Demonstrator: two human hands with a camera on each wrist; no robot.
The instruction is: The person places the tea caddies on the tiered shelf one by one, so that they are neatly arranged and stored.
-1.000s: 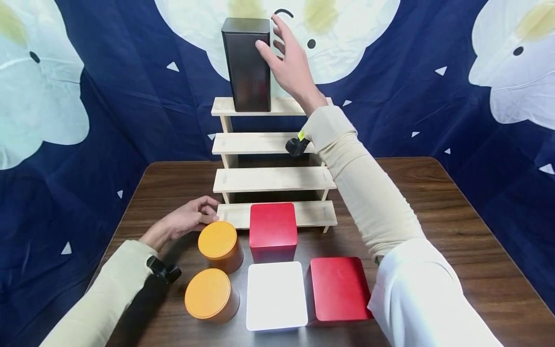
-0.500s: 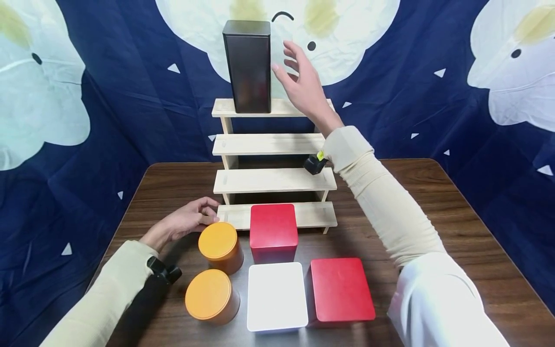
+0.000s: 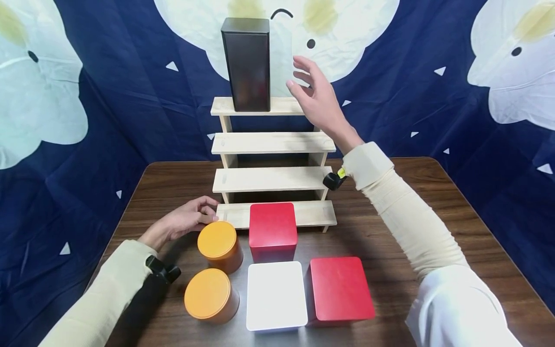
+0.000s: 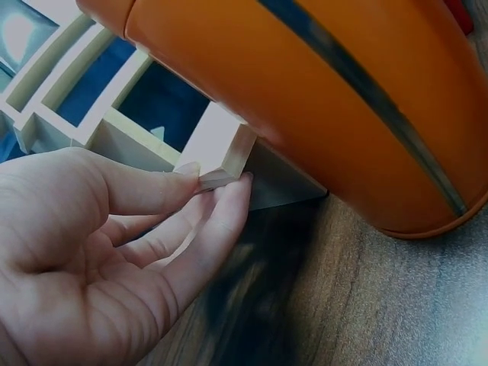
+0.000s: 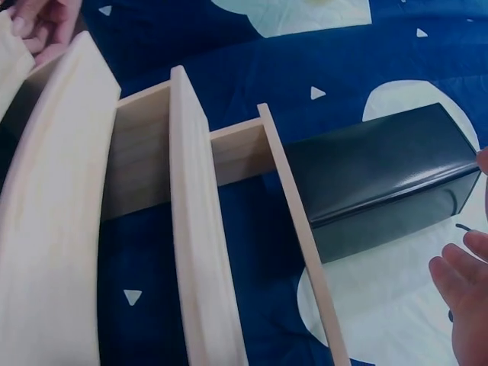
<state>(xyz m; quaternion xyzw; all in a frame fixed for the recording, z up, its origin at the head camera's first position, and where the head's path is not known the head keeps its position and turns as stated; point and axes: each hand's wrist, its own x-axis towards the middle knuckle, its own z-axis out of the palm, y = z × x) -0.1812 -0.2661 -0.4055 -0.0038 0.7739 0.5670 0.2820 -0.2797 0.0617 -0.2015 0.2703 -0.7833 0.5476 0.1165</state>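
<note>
My left hand pinches the left end of the lowest step of a pale wooden tiered shelf; the left wrist view shows thumb and fingers on the board's corner. Right beside that hand stands an orange round tin. On the top step, toward its left end, a tall black tin stands upright. My right hand hangs in the air to the right of the black tin, apart from it, fingers relaxed and holding nothing. In the right wrist view only its fingertips show at the right edge, beyond the black tin.
In front of the shelf stand a red square tin, a white square tin, a second red tin and another orange tin. They share a dark wooden table. A blue patterned cloth hangs behind.
My right hand has come away from the black tin, moving right and down. The black tin stays on the top step. My left hand has kept its place.
</note>
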